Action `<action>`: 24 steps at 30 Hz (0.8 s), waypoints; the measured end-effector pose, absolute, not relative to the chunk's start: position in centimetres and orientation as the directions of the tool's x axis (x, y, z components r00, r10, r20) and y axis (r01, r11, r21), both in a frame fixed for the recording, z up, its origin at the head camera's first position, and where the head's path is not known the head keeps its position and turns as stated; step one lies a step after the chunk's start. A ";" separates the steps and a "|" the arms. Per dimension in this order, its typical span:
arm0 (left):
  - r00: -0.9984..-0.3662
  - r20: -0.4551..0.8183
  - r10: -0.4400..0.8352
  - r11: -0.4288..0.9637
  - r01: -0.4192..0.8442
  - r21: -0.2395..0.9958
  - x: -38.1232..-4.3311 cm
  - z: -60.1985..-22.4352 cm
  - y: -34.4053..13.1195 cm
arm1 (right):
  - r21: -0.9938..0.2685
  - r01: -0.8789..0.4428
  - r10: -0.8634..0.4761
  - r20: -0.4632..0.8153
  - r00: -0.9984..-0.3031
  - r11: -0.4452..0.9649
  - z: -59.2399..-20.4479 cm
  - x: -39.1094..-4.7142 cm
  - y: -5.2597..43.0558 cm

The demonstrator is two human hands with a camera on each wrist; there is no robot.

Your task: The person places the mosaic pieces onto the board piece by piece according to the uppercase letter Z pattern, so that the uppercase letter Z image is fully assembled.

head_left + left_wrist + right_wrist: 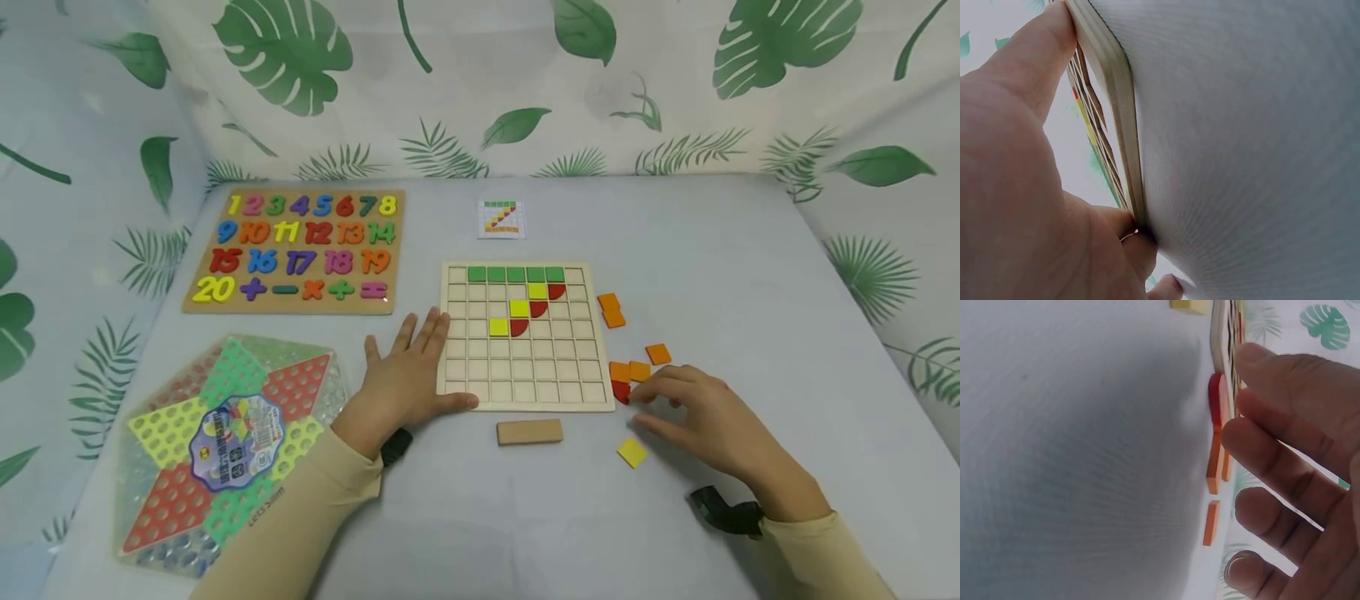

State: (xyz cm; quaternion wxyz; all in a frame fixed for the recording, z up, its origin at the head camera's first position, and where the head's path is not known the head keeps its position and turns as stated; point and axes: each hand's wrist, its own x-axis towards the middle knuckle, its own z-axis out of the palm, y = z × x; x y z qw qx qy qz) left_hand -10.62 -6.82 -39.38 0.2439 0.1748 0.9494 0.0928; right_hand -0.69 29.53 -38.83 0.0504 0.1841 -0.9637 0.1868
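Note:
A wooden grid board [532, 371] lies mid-table. It carries a row of green squares [516, 274] and a diagonal of yellow squares [498, 327] beside red quarter-circles [519, 327]. My left hand [401, 379] rests against its left side, fingers extended, thumb along the near edge; the left wrist view shows the fingers touching the board's rim [1124, 119]. Loosely bent, the right hand [697, 417] hovers beside a loose red quarter-circle [621, 392] and holds nothing. In the right wrist view, orange tiles [1215, 459] adjoin that red piece [1215, 397]. A yellow square [632, 452] lies nearer me.
More orange tiles [611, 310] lie right of the board. In front is a plain wooden block [529, 432]; behind, a small pattern card [502, 219]. A number puzzle [292, 302] and a star-patterned marble board [168, 508] occupy the left.

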 end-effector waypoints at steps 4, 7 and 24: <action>-0.816 -0.436 0.379 0.920 0.284 0.269 -10.5 -39.5 -6.8 | -0.338 -0.355 -0.316 0.168 -0.934 0.871 -39.4 -0.9 29.5; -0.816 -0.436 0.381 0.920 0.285 0.270 -10.5 -39.6 -6.8 | -0.345 -0.329 -0.294 0.153 -0.944 0.879 -39.5 -1.2 29.3; -0.821 -0.430 0.375 0.923 0.287 0.257 -10.6 -39.8 -6.8 | -0.308 -0.242 -0.251 0.008 -0.968 0.920 -38.8 -2.2 28.6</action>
